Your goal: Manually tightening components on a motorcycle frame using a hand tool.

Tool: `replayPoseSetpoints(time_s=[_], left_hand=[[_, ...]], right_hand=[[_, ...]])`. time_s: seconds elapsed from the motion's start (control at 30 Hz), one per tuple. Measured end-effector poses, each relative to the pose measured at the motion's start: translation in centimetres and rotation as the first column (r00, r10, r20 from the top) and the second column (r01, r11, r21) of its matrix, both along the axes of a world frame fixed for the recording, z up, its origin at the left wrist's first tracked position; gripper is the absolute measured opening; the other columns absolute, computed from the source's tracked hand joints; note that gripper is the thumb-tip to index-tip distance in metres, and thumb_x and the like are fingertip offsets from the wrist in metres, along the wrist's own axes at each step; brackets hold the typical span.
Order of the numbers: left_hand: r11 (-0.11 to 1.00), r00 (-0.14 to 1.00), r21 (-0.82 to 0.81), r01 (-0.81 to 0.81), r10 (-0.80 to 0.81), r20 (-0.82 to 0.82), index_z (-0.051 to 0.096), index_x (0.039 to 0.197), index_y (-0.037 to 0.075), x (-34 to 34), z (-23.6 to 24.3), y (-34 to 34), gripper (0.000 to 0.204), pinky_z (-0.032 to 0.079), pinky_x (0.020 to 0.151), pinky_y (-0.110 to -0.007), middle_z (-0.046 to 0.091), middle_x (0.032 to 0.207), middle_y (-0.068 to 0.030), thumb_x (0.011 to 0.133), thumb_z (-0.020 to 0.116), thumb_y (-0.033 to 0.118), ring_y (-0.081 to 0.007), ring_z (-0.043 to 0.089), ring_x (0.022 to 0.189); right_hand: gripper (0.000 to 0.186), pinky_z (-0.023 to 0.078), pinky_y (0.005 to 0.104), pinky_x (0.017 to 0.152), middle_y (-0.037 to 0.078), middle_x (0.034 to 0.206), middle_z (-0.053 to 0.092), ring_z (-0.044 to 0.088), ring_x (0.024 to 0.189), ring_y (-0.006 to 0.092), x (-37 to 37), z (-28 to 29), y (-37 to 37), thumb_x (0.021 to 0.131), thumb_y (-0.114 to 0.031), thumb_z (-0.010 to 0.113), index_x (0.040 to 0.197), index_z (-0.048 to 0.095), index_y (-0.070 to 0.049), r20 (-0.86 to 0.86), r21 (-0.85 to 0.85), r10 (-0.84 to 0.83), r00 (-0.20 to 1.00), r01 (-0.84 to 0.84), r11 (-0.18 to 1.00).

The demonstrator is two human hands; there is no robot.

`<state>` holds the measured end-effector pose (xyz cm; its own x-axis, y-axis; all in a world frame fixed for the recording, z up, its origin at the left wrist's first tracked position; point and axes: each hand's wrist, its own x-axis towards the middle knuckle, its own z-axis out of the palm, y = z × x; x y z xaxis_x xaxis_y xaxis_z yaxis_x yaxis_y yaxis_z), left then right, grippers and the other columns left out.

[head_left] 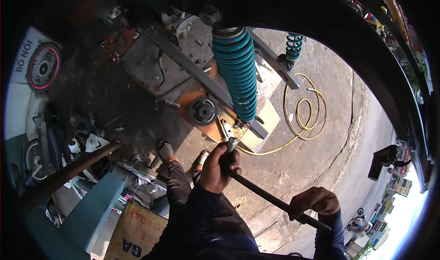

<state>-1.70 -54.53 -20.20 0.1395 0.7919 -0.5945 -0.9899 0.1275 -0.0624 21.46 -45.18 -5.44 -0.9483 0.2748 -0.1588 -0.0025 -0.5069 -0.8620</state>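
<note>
Long dk bar [260, 190] w/ silver socket [232, 142] on L end, held diag.

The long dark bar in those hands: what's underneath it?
Concrete floor below shows along both sides of the long dark bar, between the left hand and right hand. Whatever lies directly behind the bar and hands is covered.

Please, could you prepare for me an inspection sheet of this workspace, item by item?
Surface: patterned metal platform, worn and stained.
Job's things: dark bar with a metal socket at its far end.
Clutter: toothed sprocket and bent rod on the platform.
Hands: left hand, fingers closed on the bar near the socket; right hand, fingers on the bar's nearer part.
Cables: electric, nothing seen; yellow hose looped on concrete ground.
Surroundings: teal coil spring ahead, pink-rimmed wheel left, street right.
</note>
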Motion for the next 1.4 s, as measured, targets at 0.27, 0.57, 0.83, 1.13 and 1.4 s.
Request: replayPoseSetpoints(time_s=[0.27,0.57,0.83,1.13,1.4], left_hand=[[0.963,0.757,0.023,0.268,-0.196,-0.624,0.053,0.107,0.007,5.0,-1.9,-7.6,0.020,0.045,0.065,-0.030,0.057,0.083,-0.0043,0.097,0.045,0.022,-0.0144,0.054,0.072],[0.960,0.850,0.185,0.209,-0.085,-0.519,0.058,0.102,0.005,-1.5,2.2,-2.6,0.018,0.050,0.086,-0.044,0.063,0.104,-0.0140,0.093,0.056,0.021,-0.0289,0.063,0.098],[0.800,0.821,0.254,0.544,-0.444,-0.358,0.050,0.122,0.014,-7.4,7.1,3.5,0.031,0.047,0.093,-0.054,0.060,0.120,-0.0107,0.098,0.043,0.033,-0.0308,0.058,0.111],[0.478,0.357,0.041,0.877,-0.592,-0.722,0.048,0.105,0.008,-12.4,7.0,7.9,0.023,0.060,0.069,-0.042,0.064,0.101,-0.0154,0.097,0.049,0.030,-0.0301,0.068,0.083],[0.152,0.017,-0.119,0.981,-0.679,-0.734,0.051,0.101,0.007,-11.2,5.1,8.6,0.020,0.060,0.068,-0.038,0.065,0.098,-0.0113,0.097,0.049,0.027,-0.0227,0.067,0.081]], right_hand=[[0.026,0.041,0.0342,0.089,0.013,0.105,0.052,0.052,0.100,0.0224,-4.9,-6.3,-12.8,0.098,-0.019,0.044,0.112,0.051,0.001,0.175,0.433,-0.672,0.719,0.557,0.709],[0.019,0.043,0.0433,0.062,0.020,0.071,0.055,0.057,0.069,0.0375,-1.5,-4.0,-15.1,0.089,-0.020,0.054,0.088,0.052,-0.002,0.319,0.685,-0.651,0.689,0.306,0.661],[0.018,0.043,0.0479,0.062,0.025,0.073,0.058,0.056,0.071,0.0444,-9.5,-3.8,-14.4,0.087,-0.019,0.058,0.090,0.056,-0.001,0.463,0.761,-0.814,0.352,0.312,0.568],[0.021,0.047,0.0424,0.064,0.021,0.077,0.062,0.061,0.074,0.0387,-19.8,-4.3,-19.8,0.083,-0.018,0.061,0.097,0.062,-0.002,0.522,0.797,-0.850,-0.067,0.392,0.459],[0.031,0.048,0.0368,0.076,0.023,0.094,0.065,0.064,0.087,0.0317,-22.9,-6.3,-22.9,0.087,-0.022,0.060,0.105,0.061,0.003,0.675,0.570,-0.734,-0.076,0.686,0.452]])
